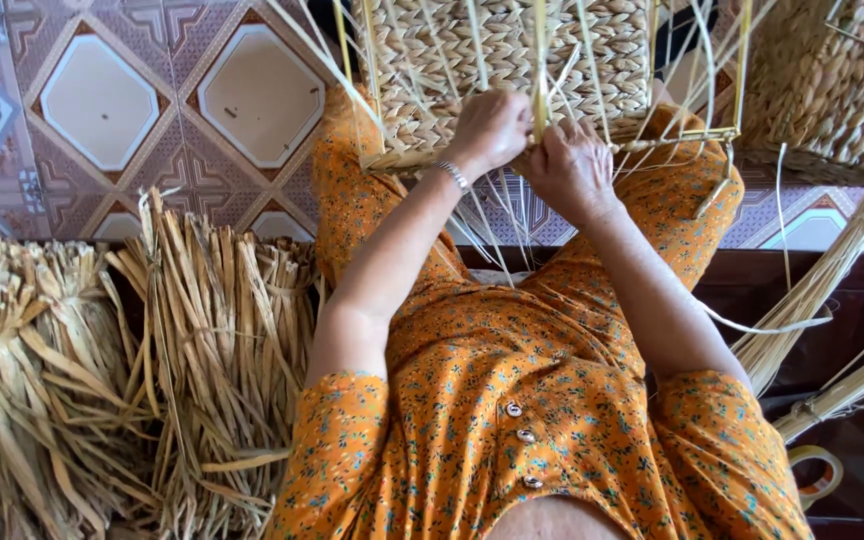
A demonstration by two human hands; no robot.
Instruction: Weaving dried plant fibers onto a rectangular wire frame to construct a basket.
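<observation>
We see both hands meet at the woven basket's [512,60] lower edge, left hand [490,128] and right hand [570,165] each pinching straw strands [512,215] running toward us.

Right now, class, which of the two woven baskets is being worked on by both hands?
The half-woven basket on the lap, gripped by left hand and right hand; the other basket sits untouched at right.

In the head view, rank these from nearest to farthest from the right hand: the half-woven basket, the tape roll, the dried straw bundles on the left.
From the right hand:
1. Half-woven basket, touching the hand, directly ahead on the knees.
2. Tape roll, low at the right edge, on the dark wooden seat.
3. Dried straw bundles, far left, beyond the left arm.
</observation>
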